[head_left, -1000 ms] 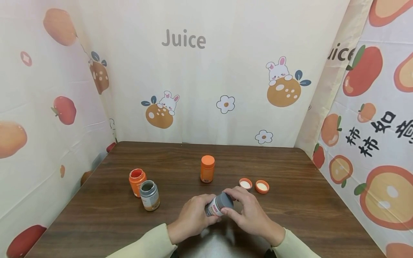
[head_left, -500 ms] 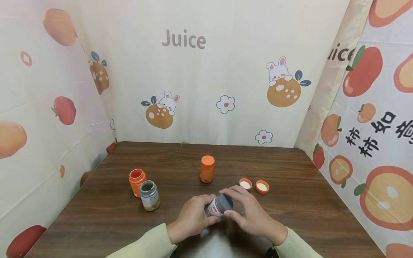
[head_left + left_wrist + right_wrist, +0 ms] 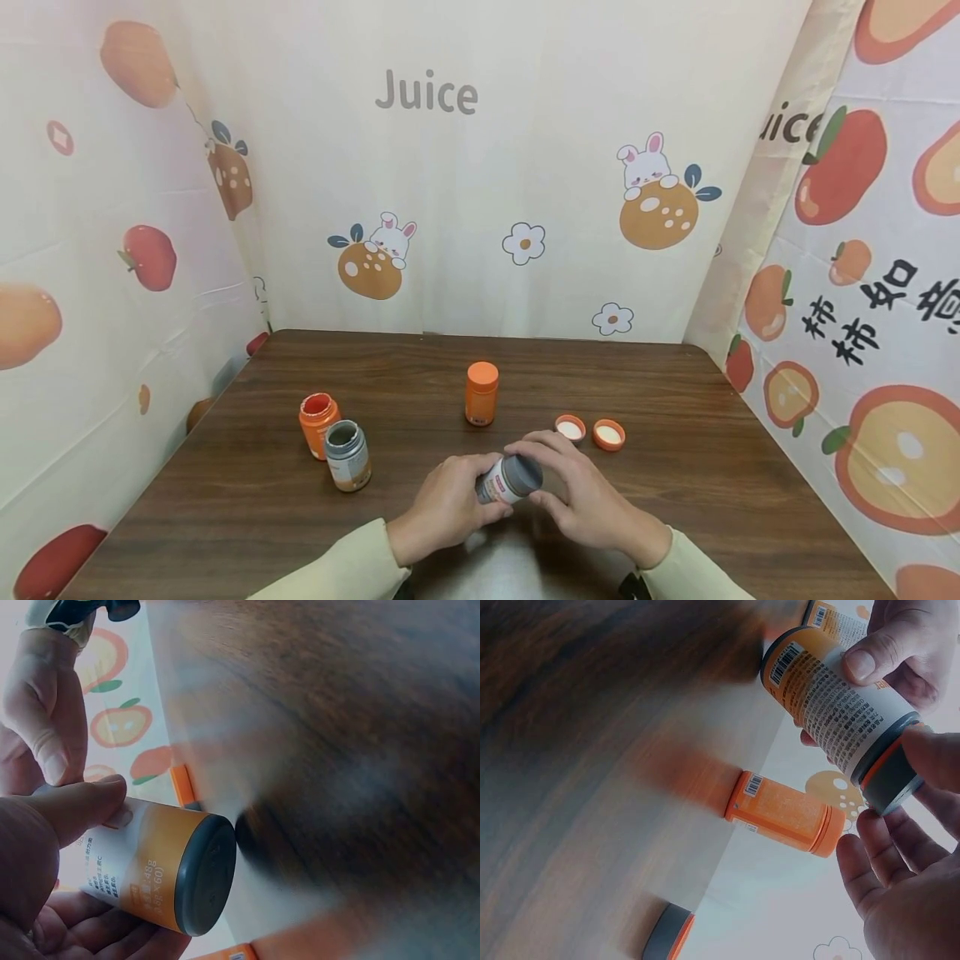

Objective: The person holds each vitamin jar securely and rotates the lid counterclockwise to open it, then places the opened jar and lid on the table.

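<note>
Well short of the far edge of the tabletop (image 3: 675, 417), I have the left hand (image 3: 446, 502) gripping the jar (image 3: 497, 485) aslant, presumably to offer its gray lid (image 3: 523, 473) to the right hand (image 3: 587, 492), whose fingers curl around that lid.

Head cam: looking forward and down over table (image 3: 408, 392), set well back. Wrist cams: rolled sideways, close, facing shared jar (image 3: 508, 480) from 8 and 4 o'clock.
</note>
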The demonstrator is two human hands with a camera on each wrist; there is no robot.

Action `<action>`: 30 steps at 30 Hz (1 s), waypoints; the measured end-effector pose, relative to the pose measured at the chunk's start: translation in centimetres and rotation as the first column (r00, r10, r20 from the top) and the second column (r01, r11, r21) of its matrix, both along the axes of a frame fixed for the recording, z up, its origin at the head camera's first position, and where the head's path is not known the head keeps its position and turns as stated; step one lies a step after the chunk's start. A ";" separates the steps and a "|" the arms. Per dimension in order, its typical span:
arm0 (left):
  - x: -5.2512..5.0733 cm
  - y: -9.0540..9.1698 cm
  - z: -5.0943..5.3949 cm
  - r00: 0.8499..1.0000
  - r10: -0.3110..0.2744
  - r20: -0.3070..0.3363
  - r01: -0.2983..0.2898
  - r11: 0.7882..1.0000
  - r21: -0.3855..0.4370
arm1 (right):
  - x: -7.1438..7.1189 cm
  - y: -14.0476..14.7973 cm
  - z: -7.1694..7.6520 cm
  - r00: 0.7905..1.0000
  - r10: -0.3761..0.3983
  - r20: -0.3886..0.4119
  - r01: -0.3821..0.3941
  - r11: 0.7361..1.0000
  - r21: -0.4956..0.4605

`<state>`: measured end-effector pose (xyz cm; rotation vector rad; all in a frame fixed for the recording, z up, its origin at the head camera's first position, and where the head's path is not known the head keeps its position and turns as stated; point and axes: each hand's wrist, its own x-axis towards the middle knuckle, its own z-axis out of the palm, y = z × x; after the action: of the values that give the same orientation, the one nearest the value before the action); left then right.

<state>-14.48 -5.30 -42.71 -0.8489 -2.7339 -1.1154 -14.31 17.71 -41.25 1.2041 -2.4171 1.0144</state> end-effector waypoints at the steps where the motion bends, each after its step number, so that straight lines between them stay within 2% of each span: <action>1: 0.0 0.0 0.0 1.000 -0.002 0.000 0.002 1.000 0.001 | 0.0 0.0 0.0 1.000 0.007 -0.009 -0.007 1.000 0.000; 13: -0.1 0.0 -0.1 1.000 0.010 -0.002 -0.010 1.000 0.004 | -0.1 0.0 0.1 0.999 0.027 -0.026 -0.027 1.000 -0.003; 22: 0.1 0.1 0.0 1.000 0.016 -0.002 -0.016 1.000 0.008 | 0.1 -0.3 0.1 0.992 -0.122 -0.016 0.121 0.992 -0.047; 30: 0.1 0.1 0.1 1.000 0.014 -0.004 -0.014 1.000 0.004 | 0.1 -0.5 0.0 0.965 -0.260 0.028 0.261 0.965 -0.040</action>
<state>-14.34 -5.19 -42.63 -0.8297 -2.7287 -1.1156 -14.21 17.17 -41.28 0.8357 -2.4745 0.9974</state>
